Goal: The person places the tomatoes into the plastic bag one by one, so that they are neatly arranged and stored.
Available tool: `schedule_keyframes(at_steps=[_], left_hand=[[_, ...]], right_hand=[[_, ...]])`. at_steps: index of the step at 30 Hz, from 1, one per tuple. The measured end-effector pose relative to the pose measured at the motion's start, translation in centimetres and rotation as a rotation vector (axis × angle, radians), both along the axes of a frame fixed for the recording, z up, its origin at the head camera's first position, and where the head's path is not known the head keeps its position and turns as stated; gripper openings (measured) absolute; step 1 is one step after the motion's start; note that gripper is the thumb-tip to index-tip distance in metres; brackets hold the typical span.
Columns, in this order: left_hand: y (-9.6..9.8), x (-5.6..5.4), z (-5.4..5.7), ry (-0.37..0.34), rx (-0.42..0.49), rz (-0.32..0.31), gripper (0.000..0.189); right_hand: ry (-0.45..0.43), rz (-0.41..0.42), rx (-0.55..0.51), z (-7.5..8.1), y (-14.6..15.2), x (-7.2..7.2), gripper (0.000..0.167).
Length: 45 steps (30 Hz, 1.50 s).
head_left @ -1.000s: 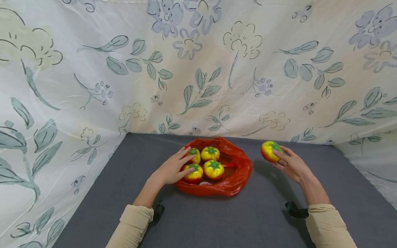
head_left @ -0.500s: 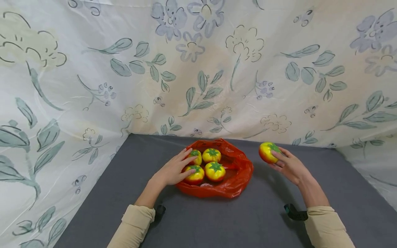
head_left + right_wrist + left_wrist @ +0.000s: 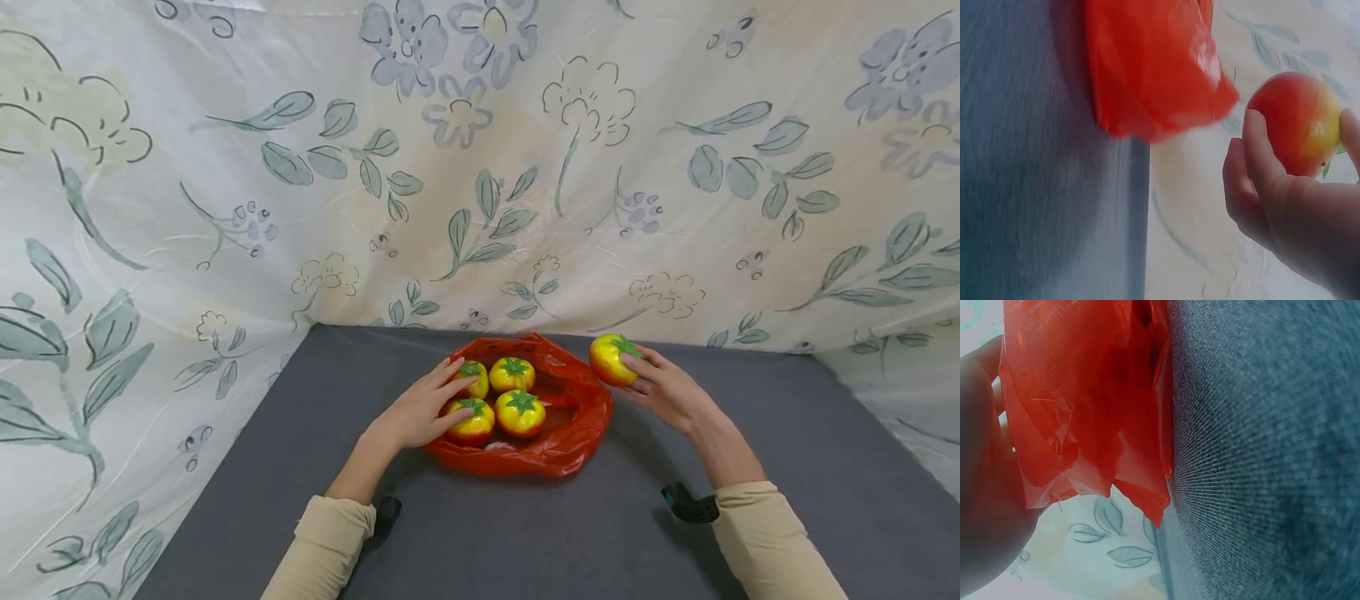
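My right hand (image 3: 671,387) pinches a yellow-and-red tomato (image 3: 611,361) with a green star-shaped top. It holds this tomato in the air at the right rim of a red plastic bag (image 3: 558,450). In the right wrist view, thumb and fingers lie on opposite sides of the tomato (image 3: 1297,125). Several similar tomatoes sit inside the bag, one of them a front tomato (image 3: 520,414). My left hand (image 3: 412,412) rests over the bag's left rim, its fingers spread and extended across the two left tomatoes. In the left wrist view, the bag (image 3: 1085,406) hides part of that hand.
The bag stands on a dark grey tabletop (image 3: 495,533). A floral cloth (image 3: 480,167) hangs behind the table and along its sides. A dark strap device (image 3: 686,502) sits at the right wrist.
My right hand has carried its tomato leftward and slightly up, closer to the bag's right rim. The left hand and the tomatoes in the bag have stayed in place.
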<state>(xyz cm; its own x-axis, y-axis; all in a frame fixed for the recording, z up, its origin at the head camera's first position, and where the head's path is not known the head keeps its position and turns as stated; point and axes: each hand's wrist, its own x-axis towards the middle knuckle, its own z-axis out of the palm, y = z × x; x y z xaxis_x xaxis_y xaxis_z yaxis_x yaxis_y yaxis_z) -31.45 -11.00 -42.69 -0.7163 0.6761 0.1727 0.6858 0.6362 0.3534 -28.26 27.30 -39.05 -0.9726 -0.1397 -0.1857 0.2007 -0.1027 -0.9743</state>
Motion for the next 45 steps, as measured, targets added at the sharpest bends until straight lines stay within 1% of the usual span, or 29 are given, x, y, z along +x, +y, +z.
schedule_keyframes(at_steps=[4, 9, 18, 25, 29, 33, 35, 39, 45], left_hand=[[0.0, 0.0, 0.1, 0.001, -0.001, -0.003, 0.057], [0.1, -0.1, 0.1, -0.004, -0.002, -0.002, 0.057], [0.0, -0.3, -0.1, -0.002, -0.007, 0.003, 0.056], [0.1, -0.3, -0.1, -0.003, -0.013, 0.004, 0.056], [0.1, -0.4, -0.1, -0.006, -0.014, 0.004, 0.056], [0.1, -0.4, -0.2, -0.001, -0.009, -0.002, 0.056], [0.1, -0.4, -0.2, -0.001, -0.006, -0.006, 0.056], [0.1, -0.5, -0.2, -0.005, -0.002, -0.008, 0.057], [0.1, -0.4, -0.2, 0.0, 0.002, -0.006, 0.057]], right_hand=[[-0.01, 0.036, -0.01, 0.1, -1.4, -0.3, 0.077], [-0.011, 0.062, -0.001, 0.1, -3.0, -0.4, 0.074], [-0.031, 0.056, 0.004, 0.2, -5.0, -0.4, 0.078], [-0.026, 0.047, 0.049, -0.5, -6.1, -0.5, 0.077], [-0.018, 0.04, 0.092, -0.7, -6.7, -0.6, 0.076], [-0.025, 0.012, 0.146, -1.1, -7.3, -0.7, 0.077], [-0.026, -0.003, 0.189, -1.3, -7.6, -0.9, 0.079], [-0.03, -0.045, 0.288, -2.0, -7.9, -1.2, 0.078], [0.006, -0.059, 0.403, -2.9, -8.3, -1.4, 0.075]])
